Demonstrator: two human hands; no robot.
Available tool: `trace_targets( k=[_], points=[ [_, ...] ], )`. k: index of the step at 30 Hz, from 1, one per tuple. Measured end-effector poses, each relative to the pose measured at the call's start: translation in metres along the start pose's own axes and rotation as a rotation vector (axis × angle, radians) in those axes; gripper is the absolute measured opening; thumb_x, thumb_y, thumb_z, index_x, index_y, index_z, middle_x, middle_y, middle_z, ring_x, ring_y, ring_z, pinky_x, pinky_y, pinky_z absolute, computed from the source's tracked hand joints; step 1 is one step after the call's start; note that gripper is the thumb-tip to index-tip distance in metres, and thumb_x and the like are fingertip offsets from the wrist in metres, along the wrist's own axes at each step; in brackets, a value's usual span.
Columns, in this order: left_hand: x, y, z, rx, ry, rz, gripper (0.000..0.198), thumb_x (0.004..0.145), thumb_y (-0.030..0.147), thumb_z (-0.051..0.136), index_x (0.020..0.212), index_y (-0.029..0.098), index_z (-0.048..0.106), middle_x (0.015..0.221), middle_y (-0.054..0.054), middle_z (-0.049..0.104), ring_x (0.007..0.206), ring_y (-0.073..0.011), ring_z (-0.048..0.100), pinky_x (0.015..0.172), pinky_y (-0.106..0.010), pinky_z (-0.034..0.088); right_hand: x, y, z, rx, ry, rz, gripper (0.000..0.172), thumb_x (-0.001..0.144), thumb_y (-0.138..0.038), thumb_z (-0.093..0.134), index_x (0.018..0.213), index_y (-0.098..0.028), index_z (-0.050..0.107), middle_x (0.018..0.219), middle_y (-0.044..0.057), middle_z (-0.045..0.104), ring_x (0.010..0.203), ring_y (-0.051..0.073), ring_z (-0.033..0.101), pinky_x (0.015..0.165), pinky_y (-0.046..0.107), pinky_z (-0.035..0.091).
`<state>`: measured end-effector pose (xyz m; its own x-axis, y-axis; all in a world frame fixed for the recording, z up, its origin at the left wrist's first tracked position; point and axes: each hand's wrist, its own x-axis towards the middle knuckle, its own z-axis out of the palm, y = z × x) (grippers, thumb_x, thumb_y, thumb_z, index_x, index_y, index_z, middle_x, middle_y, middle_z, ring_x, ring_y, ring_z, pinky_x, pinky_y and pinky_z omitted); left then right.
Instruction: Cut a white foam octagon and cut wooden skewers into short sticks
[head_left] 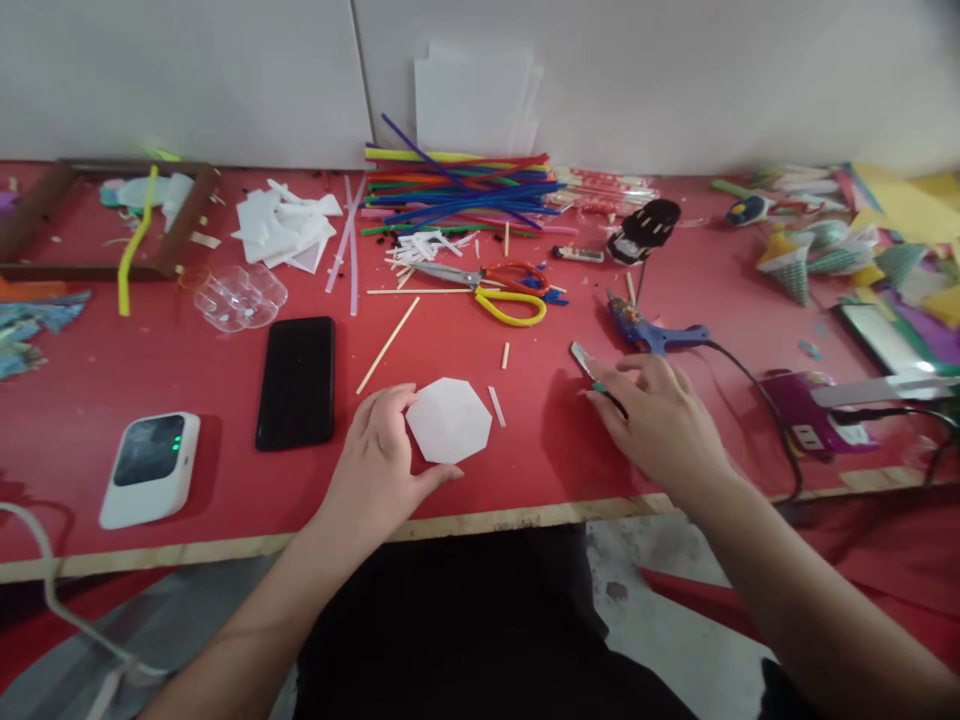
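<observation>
My left hand grips a flat white octagon by its left side, thumb at the lower edge and fingers at the upper left. It looks like card or foam board; I cannot tell which. To its right lies a thin white strip. My right hand is closed on a craft knife, its blade pointing up and left, low over the red table. Most of the knife's handle is hidden by the fingers. Just beyond that hand lies a blue hot glue gun with a cord.
Scissors with red and yellow handles lie mid-table before colourful pipe cleaners. White scraps, a black phone and a white device are on the left. A purple power strip sits right. Wooden sticks lie near the octagon.
</observation>
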<state>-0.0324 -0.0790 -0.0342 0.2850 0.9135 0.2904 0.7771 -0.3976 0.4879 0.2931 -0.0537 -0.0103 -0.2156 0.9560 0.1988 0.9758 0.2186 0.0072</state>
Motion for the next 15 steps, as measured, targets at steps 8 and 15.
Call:
trace_targets(
  k=[8, 15],
  points=[
    [0.006, -0.001, -0.008, -0.222, 0.058, 0.144, 0.074, 0.086, 0.022, 0.076, 0.142, 0.020, 0.028, 0.146, -0.024, 0.052, 0.136, -0.0316, 0.056, 0.107, -0.049, 0.054, 0.023, -0.061, 0.006, 0.272, -0.091, -0.230, 0.034, 0.087, -0.049, 0.073, 0.099, -0.018, 0.072, 0.101, 0.011, 0.069, 0.095, 0.028, 0.059, 0.092, 0.045, 0.048],
    [0.013, -0.008, -0.014, -0.312, 0.096, 0.139, 0.064, 0.089, 0.017, 0.070, 0.130, 0.025, 0.022, 0.151, -0.025, 0.048, 0.142, -0.0291, 0.050, 0.110, -0.053, 0.050, 0.039, -0.065, 0.005, 0.300, -0.217, -0.227, 0.016, 0.096, -0.017, 0.055, 0.091, -0.018, 0.071, 0.097, 0.010, 0.069, 0.091, 0.025, 0.058, 0.088, 0.039, 0.046]
  ],
)
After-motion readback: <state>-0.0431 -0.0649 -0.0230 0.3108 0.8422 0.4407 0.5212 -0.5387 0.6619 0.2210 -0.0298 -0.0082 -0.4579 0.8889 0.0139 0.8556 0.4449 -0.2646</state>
